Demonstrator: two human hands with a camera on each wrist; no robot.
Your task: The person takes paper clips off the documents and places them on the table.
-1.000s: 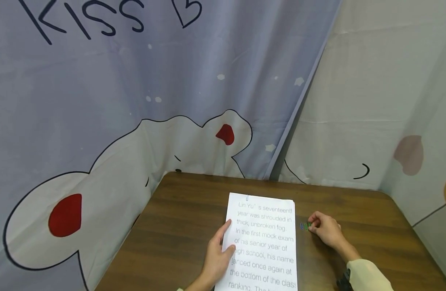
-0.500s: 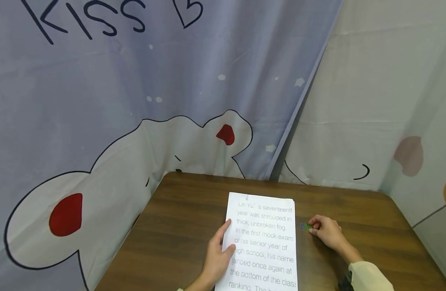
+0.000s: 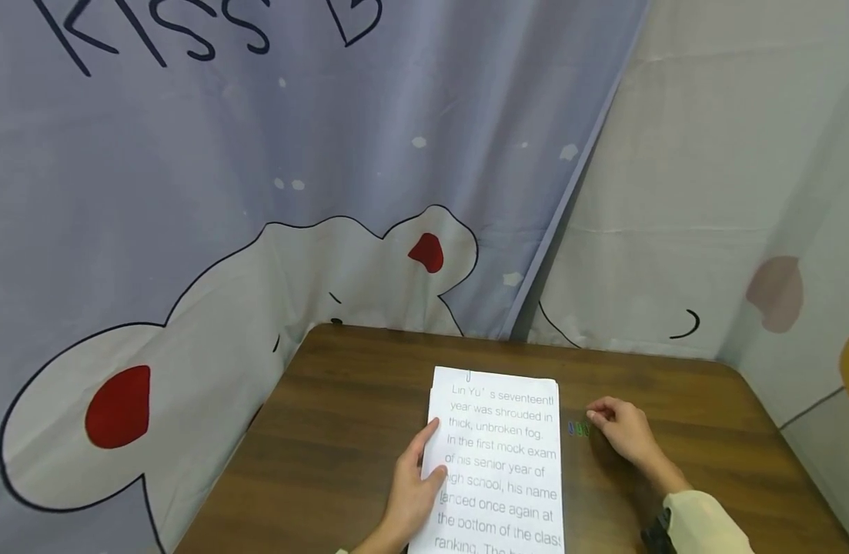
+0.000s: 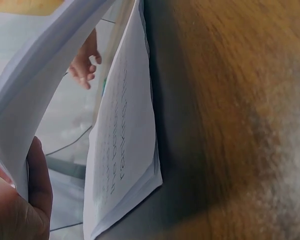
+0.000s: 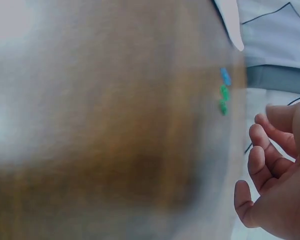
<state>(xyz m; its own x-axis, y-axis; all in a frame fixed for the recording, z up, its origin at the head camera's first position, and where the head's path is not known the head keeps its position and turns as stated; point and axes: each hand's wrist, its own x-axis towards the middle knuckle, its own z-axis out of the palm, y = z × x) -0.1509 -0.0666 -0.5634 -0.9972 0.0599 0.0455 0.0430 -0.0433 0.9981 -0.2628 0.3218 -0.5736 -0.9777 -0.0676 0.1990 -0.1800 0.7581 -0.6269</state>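
A stack of printed white paper (image 3: 496,454) lies on the brown table, with a small clip (image 3: 469,376) at its top edge. My left hand (image 3: 412,488) grips the stack's left edge, thumb on the printed face. In the left wrist view, a lifted part of the paper (image 4: 45,65) curves up beside the fingers, apart from the printed sheets below. Right of the stack, one blue paper clip (image 5: 225,76) and two green paper clips (image 5: 223,100) lie in a short row. Just beyond them hovers my right hand (image 3: 625,431), fingers loosely bent, nothing visible between them.
The wooden table (image 3: 341,415) reaches back to a curtain (image 3: 396,115) with cartoon prints. A pale cloth wall (image 3: 701,192) borders the right side. A dark band (image 3: 656,535) circles the right wrist below the pale sleeve (image 3: 704,523).
My right fingertips, earlier at the rightmost green paper clip, have drawn up and away from it, leaving it on the table. The left hand stays put on the paper.
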